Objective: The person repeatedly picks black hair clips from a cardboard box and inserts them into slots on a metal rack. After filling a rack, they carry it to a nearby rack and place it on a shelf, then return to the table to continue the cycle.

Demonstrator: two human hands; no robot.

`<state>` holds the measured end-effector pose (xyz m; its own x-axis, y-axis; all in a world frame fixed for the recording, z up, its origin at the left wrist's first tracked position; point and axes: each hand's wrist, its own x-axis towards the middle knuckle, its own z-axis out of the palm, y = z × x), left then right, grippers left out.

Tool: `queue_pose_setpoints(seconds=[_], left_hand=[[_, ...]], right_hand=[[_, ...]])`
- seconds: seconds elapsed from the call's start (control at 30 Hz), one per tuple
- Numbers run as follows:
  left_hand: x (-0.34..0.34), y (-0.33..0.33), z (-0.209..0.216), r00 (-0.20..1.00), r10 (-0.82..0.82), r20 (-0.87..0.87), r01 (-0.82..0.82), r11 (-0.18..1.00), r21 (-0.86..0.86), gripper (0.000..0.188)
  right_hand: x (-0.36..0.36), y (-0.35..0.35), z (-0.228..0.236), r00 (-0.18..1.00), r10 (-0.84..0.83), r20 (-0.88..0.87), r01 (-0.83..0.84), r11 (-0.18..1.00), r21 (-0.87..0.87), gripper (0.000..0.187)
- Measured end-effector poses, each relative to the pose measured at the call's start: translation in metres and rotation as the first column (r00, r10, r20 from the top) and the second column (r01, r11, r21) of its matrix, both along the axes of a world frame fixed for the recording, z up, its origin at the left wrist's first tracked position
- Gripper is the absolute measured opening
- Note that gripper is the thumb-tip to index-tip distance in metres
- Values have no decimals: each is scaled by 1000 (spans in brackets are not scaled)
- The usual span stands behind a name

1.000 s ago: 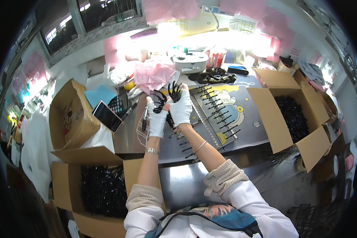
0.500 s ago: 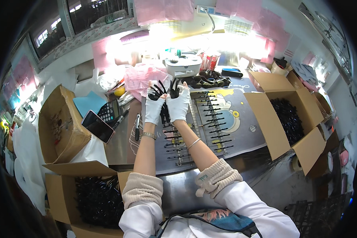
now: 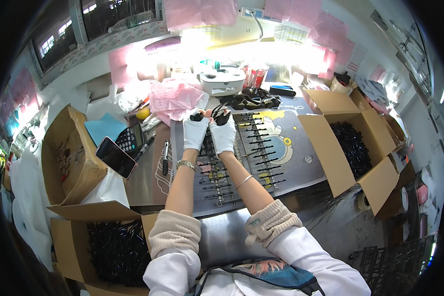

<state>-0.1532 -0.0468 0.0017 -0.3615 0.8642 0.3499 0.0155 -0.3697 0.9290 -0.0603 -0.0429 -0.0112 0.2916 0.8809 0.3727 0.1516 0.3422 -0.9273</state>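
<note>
White fingerless coverings are on both hands, which are close together over the far end of the left metal rack (image 3: 221,191). My left hand (image 3: 196,132) has its fingers curled in, with a dark patch at them; what it grips is hidden. Beside it, my right hand (image 3: 222,134) is closed around slim black pieces (image 3: 222,117), and thin black strands arc up from it. Beneath my hands and wrists, several slender black rods lie crosswise on the left rack. A second rack (image 3: 264,148) to the right carries a similar row of black rods.
Cardboard boxes of black pieces stand at right (image 3: 321,148) and lower left (image 3: 66,246). Another carton (image 3: 79,163) is at left, near a phone (image 3: 116,157), calculator (image 3: 129,139) and pen (image 3: 165,158). A white device (image 3: 223,81) and black bundles (image 3: 254,99) sit behind the grey mat (image 3: 306,167).
My fingers were spread and raised, with black showing along them; now they are curled in. Both hands have come slightly nearer. The whole view has shifted slightly.
</note>
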Motion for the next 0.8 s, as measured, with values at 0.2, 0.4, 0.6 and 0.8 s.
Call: queue_pose_setpoints(seconds=[0.2,0.4,0.6,0.8], left_hand=[[9,-27,-2,936,286,-205,-274,958,86,24],[12,-56,5,934,299,-194,-258,943,211,27],[11,-50,1,955,289,-61,-282,954,101,33],[12,-49,-7,962,272,3,-269,948,173,34]], right_hand=[[3,-7,15,991,-4,134,10,999,-48,49],[-12,3,18,987,153,46,-146,982,-120,33],[-11,17,12,925,-129,357,163,985,-64,22],[-2,32,1,968,-89,233,164,931,-325,26]])
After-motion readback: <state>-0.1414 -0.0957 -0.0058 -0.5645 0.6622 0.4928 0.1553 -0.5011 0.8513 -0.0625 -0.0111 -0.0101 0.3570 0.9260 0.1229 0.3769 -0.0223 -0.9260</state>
